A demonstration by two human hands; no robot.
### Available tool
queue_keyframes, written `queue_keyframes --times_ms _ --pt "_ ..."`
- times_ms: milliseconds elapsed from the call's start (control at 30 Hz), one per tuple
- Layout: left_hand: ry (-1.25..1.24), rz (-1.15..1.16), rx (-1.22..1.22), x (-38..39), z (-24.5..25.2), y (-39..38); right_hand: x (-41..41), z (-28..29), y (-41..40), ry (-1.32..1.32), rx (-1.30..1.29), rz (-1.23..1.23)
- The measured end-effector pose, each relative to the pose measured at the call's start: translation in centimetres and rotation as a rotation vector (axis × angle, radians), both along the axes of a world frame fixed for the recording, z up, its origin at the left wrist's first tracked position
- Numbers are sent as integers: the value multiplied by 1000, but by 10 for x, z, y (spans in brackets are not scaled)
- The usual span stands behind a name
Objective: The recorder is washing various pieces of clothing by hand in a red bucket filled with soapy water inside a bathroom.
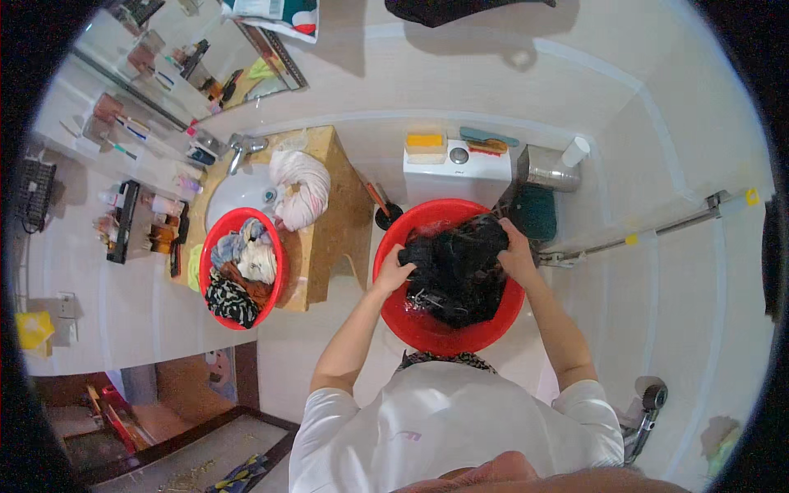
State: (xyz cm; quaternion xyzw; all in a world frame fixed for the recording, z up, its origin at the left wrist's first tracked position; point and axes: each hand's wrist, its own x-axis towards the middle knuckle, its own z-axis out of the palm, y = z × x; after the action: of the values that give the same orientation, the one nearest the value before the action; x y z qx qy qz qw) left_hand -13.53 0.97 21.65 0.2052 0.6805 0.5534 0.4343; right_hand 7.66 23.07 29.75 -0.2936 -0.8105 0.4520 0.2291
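Observation:
A wet black garment (459, 265) is spread over a large red plastic basin (453, 339) in front of me, its lower part down in the basin. My left hand (392, 269) grips the garment's left edge near the basin's rim. On the far right side, my right hand (518, 251) pinches the upper corner of the same cloth. Both thumbs lie over the fabric; most of the fingers are hidden behind it. Water glistens in the basin around the cloth, though its depth cannot be seen.
Left of me, a smaller red basin (280, 265) of mixed clothes stands at the washbasin counter (320, 185). A bundled pale cloth (302, 191) lies by the sink (240, 191). Behind the large basin are a toilet cistern (456, 175) and a plunger (387, 215). A hand shower (653, 397) hangs at right.

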Motion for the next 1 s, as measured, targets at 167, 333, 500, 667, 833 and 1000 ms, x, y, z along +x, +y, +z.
queue_keyframes --times_ms 167,333,500,667,833,1000 --pt "249 -121 -441 8 -114 -19 -21 91 -27 287 -197 -130" --pt "462 -320 -432 28 -141 -31 -19 138 -11 414 -181 -167" --pt "786 -199 -217 40 -50 -6 -31 161 -24 626 -307 -152" --pt "903 -329 -195 47 65 58 -56 204 -56 896 -864 -290" --pt "388 -26 561 61 74 109 -79 230 -94 940 -1349 -240" --pt "479 257 606 52 91 143 -65 219 -66 1302 -1396 279"
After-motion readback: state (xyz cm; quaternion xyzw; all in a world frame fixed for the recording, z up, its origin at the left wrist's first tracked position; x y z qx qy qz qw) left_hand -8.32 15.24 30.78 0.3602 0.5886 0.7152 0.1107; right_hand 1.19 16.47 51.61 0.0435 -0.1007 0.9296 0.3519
